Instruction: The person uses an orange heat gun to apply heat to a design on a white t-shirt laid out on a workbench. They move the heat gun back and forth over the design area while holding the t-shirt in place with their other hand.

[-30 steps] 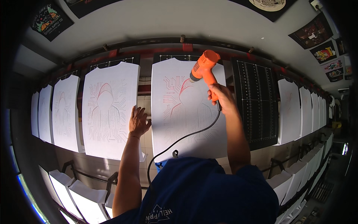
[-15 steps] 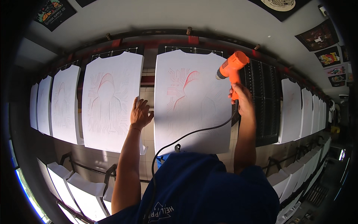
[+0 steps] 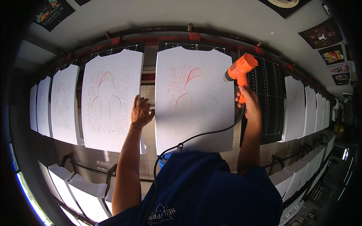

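My right hand [image 3: 249, 102] is wrapped round the handle of an orange heat gun [image 3: 241, 69]. Its metal nozzle points left, over the right side of a white shirt piece [image 3: 194, 130] laid flat on a dark board. Printed on that fabric is a hooded figure with circuit-like lines, partly red and partly faint grey. My left hand [image 3: 141, 112] rests at the right edge of another white shirt piece [image 3: 111, 132] with the same print, fingers apart and holding nothing. A black cord [image 3: 200, 132] runs from the heat gun's handle across the near part of the fabric toward me.
More white shirt pieces [image 3: 64, 124] stand in a row to the left, and others [image 3: 292, 109] to the right. A bare black board [image 3: 266, 90] with printed marks lies right of the heat gun. Behind the row runs a dark rail [image 3: 151, 29]. Posters [image 3: 322, 33] hang on the wall.
My right hand and the heat gun have moved slightly right and toward me, off the shirt's upper right. The left hand stays at the fabric edge, and the cord has shifted a little.
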Motion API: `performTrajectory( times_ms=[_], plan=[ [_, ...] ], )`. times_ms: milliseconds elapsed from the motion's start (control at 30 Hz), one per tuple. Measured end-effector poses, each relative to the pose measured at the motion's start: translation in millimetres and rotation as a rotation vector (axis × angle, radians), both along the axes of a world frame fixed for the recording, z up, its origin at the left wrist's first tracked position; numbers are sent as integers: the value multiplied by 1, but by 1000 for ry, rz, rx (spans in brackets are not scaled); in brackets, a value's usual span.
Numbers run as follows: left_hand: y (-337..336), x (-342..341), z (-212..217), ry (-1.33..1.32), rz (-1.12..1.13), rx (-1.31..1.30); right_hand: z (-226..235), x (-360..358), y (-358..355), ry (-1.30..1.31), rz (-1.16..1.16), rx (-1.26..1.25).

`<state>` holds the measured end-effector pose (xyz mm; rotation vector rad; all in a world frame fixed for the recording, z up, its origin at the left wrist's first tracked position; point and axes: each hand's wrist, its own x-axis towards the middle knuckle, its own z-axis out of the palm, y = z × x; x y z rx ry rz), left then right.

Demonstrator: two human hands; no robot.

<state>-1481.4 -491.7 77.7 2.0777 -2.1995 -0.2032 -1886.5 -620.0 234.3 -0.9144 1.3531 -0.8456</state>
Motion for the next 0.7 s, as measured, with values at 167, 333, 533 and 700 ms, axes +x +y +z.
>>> performTrajectory(
  times_ms=[167, 333, 533, 700],
  plan=[
    [-1, 1, -4, 7, -5, -9, 2, 21, 9, -12, 54, -16],
    [1, 1, -2, 30, -4, -19, 6, 45, 18, -55, 199, 43],
    [0, 0, -1, -2, -10, -5, 7, -4, 23, -26, -5, 50],
    [0, 0, -3, -6, -9, 9, 4, 4, 28, -25, 45, 27]
  ],
)
